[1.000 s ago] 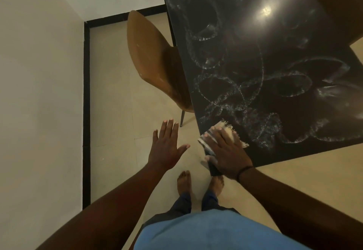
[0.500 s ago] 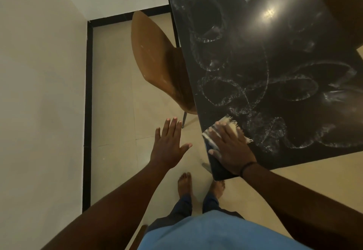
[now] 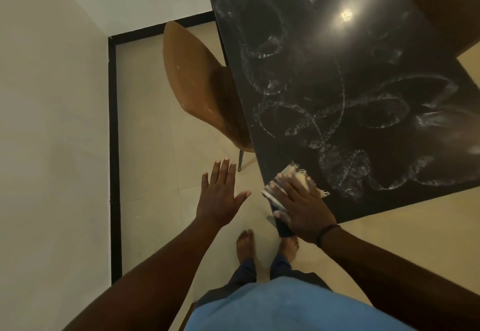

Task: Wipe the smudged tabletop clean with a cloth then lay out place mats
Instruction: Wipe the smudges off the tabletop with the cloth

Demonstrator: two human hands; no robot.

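The black tabletop (image 3: 350, 52) fills the upper right and carries looping white smudges across most of its surface. A folded pale cloth (image 3: 298, 174) with a frayed edge lies at the table's near left corner. My right hand (image 3: 301, 206) presses flat on the cloth, fingers spread and fairly straight, covering most of it. My left hand (image 3: 220, 195) hovers beside the table over the floor, fingers straight and spread, holding nothing. No place mats show in this view.
A brown chair (image 3: 197, 83) is tucked against the table's left side. A pale wall (image 3: 52, 122) with a black skirting strip (image 3: 114, 148) runs close on the left. My bare feet (image 3: 246, 247) stand on the beige floor by the table corner.
My right hand has slid the cloth a little further onto the table from its corner. My left hand stays open beside the table, barely shifted.
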